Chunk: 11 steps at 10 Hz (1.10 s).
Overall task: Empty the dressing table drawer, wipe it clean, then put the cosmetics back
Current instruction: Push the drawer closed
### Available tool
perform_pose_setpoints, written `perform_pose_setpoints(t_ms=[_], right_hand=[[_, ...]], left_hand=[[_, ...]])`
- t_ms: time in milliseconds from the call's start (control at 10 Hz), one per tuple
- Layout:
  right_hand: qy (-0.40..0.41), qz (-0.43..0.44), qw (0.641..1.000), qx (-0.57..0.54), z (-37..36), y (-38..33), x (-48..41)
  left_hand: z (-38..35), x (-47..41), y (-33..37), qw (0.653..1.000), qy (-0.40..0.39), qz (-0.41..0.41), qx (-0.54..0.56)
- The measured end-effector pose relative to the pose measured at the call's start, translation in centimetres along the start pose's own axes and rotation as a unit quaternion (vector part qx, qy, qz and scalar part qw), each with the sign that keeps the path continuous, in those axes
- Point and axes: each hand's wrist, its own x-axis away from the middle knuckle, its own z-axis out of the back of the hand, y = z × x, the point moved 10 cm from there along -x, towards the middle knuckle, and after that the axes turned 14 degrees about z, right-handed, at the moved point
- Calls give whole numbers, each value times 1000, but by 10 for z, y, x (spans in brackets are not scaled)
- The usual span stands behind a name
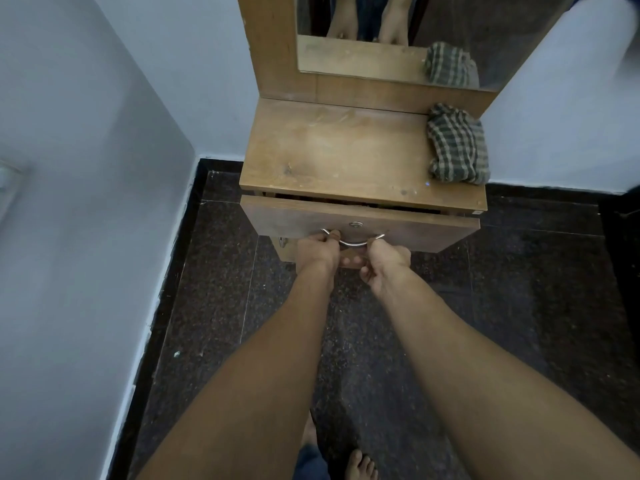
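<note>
My left hand (317, 252) and right hand (383, 263) curl side by side around the handle (353, 243) of the drawer (433, 230), slightly ajar

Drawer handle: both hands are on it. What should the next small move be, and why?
Probably pull the drawer straight out further. The left hand and right hand both grip the curved metal handle, yet only a narrow dark gap shows under the tabletop, so nothing inside can be reached. The checked cloth waits on top.
</note>
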Motion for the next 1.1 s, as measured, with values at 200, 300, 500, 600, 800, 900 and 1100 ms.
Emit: perform_pose_setpoints(t_ms=[200,300,500,600,800,900,1100], right_hand=[[11,8,1000,-1,-8,-16,-11],[19,10,1000,-6,-11,-22,-18],[20,7,1000,-16,-12,-22,-24],[17,6,1000,-22,-11,-20,-27],[22,3,999,-29,-12,-19,-25],[28,10,1000,-11,-12,-19,-23],[-15,105,956,272,3,-63,10]], left_hand=[[-8,-5,21,1000,-11,5,2],[-10,-8,31,1000,-12,4,-8],[-12,-4,36,1000,-19,6,-18],[-11,-6,37,999,-17,2,-29],[-10,-2,40,999,-7,-20,-46],[-8,3,45,988,27,-65,-140],[19,89,85,873,223,-227,-369]])
